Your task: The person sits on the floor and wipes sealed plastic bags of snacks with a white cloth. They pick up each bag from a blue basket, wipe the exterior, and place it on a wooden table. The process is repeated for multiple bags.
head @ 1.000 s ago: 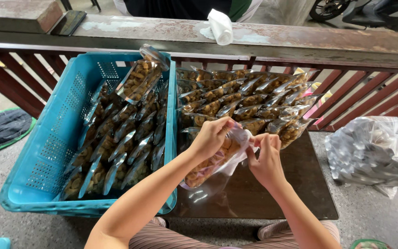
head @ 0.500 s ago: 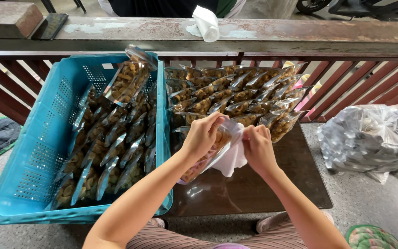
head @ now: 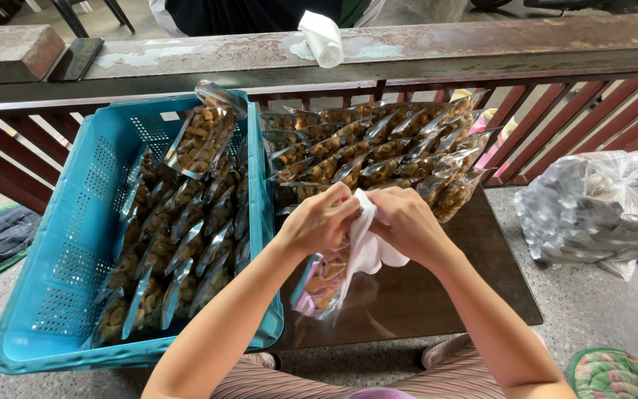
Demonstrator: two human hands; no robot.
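Snack pouch (head: 324,277) top hidden under hands, clear bag (head: 599,207) cut off right

Bare tabletop (head: 437,303) lies open near and right of the hands. The blue crate (head: 53,288) blocks the left side. Stacked snack bags (head: 378,148) fill the far tabletop, backed by the railing (head: 570,103).

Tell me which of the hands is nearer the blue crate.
Left. The left hand grips the snack bag just beside the blue crate rim; the right hand is farther out over the dark table.
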